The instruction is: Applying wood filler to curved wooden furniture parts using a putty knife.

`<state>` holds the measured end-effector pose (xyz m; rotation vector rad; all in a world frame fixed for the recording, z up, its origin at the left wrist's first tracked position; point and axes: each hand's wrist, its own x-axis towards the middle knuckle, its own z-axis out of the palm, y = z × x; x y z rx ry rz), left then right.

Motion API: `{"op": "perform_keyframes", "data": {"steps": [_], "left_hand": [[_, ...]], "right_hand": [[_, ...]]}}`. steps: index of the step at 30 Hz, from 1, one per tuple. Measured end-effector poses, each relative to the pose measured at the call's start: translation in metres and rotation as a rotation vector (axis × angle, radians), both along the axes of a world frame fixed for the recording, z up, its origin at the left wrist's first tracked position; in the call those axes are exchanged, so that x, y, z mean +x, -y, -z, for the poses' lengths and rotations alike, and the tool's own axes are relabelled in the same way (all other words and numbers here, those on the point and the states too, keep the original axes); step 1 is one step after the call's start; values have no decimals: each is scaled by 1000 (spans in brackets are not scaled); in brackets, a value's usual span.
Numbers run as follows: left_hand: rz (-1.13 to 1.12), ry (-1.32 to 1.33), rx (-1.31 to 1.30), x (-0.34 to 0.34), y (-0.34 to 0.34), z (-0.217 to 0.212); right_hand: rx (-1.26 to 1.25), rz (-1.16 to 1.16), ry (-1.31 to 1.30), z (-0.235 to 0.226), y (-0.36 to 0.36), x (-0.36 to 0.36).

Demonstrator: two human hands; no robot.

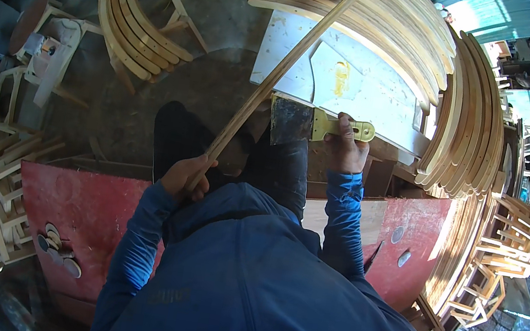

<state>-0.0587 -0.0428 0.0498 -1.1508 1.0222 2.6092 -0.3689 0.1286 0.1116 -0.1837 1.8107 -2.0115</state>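
Two hands at work, both in blue sleeves. Left hand (186,178) is clenched around the near end of a long thin wooden slat (290,66). Right hand (346,147) is closed on the yellow-green handle of a hatchet (312,124), whose dark blade lies flat-on at the near edge of the white board (360,77).

Slat position: it lies across the white board, passing just left of the hatchet blade; whether it touches the blade, cannot tell.

Orientation: long axis runs diagonally, from the left fist at lower left up to the far right, where its tip overlaps the stack of curved wooden slats (370,10) at the top. Near end points at the person's lap, far end away from them.

Risks, as a judgement:
- Slat is held at one end only; its free length could swing or flex and slide off the board.
- Blade sits close to dark trouser knees (278,167) and near the left fist; a glancing cut could skid down the slat toward the fingers.
- The tip could nudge the curved stack.
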Motion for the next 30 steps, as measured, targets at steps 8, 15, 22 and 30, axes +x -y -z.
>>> {"op": "perform_keyframes", "data": {"steps": [8,15,22,30], "left_hand": [[67,198,-331,7,12,22],[70,238,-343,90,13,20],[-11,232,-182,132,-1,26],[-7,260,-201,131,-7,31]], "right_hand": [[4,111,57,-1,-17,-11],[-53,175,96,18,-32,-21],[-163,159,176,25,-20,-24],[-247,148,180,16,-17,-32]]}}
